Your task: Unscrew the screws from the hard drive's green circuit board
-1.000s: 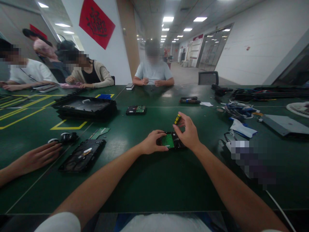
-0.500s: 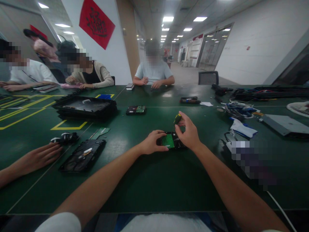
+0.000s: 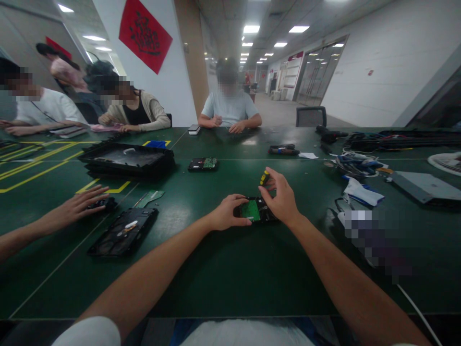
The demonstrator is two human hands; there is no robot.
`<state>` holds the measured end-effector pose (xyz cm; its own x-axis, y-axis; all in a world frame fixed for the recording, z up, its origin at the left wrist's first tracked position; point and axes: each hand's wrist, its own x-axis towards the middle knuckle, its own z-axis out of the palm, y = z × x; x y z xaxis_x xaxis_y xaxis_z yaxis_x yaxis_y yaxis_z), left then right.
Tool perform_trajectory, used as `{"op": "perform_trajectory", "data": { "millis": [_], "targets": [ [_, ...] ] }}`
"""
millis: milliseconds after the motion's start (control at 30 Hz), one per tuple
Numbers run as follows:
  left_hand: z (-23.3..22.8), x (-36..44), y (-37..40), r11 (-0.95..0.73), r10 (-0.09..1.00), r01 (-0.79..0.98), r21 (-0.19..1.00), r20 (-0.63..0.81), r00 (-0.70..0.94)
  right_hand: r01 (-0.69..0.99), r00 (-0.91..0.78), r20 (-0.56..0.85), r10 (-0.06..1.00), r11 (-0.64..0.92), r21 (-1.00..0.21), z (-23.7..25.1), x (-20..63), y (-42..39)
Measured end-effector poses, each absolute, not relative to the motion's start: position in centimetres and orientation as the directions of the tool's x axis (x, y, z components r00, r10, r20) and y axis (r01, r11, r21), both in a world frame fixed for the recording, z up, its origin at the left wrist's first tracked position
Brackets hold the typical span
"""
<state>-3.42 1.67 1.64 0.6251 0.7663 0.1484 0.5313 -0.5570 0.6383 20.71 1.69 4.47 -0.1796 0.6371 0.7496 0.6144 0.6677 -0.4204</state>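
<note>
A black hard drive [image 3: 260, 212] with a green circuit board facing up lies on the green table [image 3: 223, 269] in front of me. My left hand [image 3: 226, 213] grips its left edge and holds it flat. My right hand [image 3: 282, 197] is over the drive's right side, fingers closed on a small screwdriver with a yellow-and-black handle [image 3: 264, 178] that stands roughly upright, its tip down on the drive.
A co-worker's hand [image 3: 77, 206] reaches over small black parts beside an opened drive [image 3: 124, 230] at left. A black tray stack [image 3: 126, 161] and another drive [image 3: 202, 164] lie farther back. Cables and tools [image 3: 356, 166] crowd the right. People sit across the table.
The co-worker's hand at left has moved forward onto the small black parts. My right hand has shifted the screwdriver handle slightly; my left hand has stayed on the drive.
</note>
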Motion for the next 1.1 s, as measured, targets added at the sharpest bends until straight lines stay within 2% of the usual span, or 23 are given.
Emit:
{"op": "perform_trajectory", "data": {
  "millis": [233,400,1100],
  "targets": [
    [1.52,-3.43,1.78,-0.556,0.767,0.536,0.635,0.143,0.626,0.602,-0.174,0.752,0.636,0.673,-0.429,4.37,20.67,1.75],
    [1.32,-3.39,1.86,-0.561,0.766,0.536,0.631,0.151,0.625,0.633,-0.199,0.762,0.616,0.675,-0.380,4.54,20.73,1.66],
    [1.58,-3.52,1.61,-0.549,0.768,0.538,0.640,0.132,0.627,0.608,-0.179,0.745,0.642,0.668,-0.429,4.44,20.62,1.57]
  ]
}}
